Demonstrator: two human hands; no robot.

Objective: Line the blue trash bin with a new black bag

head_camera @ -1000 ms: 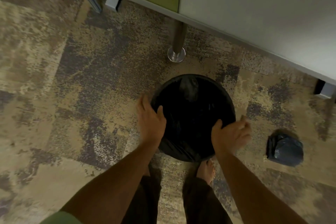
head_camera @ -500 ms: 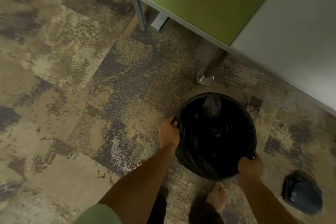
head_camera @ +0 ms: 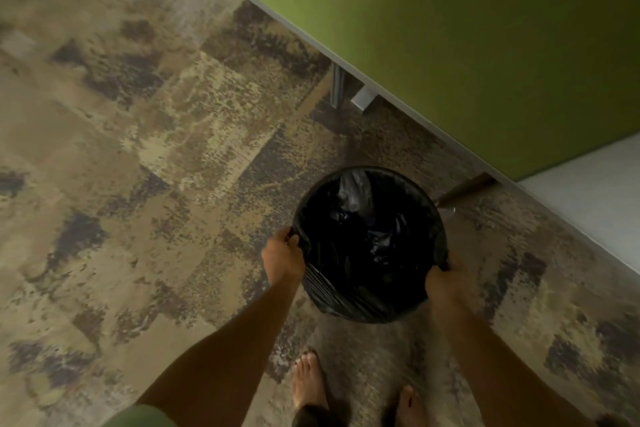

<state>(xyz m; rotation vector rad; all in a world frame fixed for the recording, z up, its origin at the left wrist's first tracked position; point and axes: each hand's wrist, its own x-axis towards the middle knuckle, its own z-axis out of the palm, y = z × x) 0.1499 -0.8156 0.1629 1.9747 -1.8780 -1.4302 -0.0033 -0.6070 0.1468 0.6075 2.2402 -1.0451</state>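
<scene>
Bin (head_camera: 349,302) on carpet (head_camera: 156,184), bag (head_camera: 367,236) inside; left hand (head_camera: 282,258) and right hand (head_camera: 441,279), each grip pinching bag at the rim.

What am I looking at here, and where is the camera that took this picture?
There is no machine: a person is working with bare hands, and the camera sits on their head, looking forward and down. That is why you see two forearms reaching away from you and two bare feet at the bottom.

On the patterned carpet stands a round trash bin, seen from above. A black bag lines it, with its edge folded over the rim, so the bin's own colour is hidden.

The left hand grips the bag's edge at one side of the rim; the right hand grips it at the opposite side.

Behind the bin rises a green panel beside a pale surface.
</scene>
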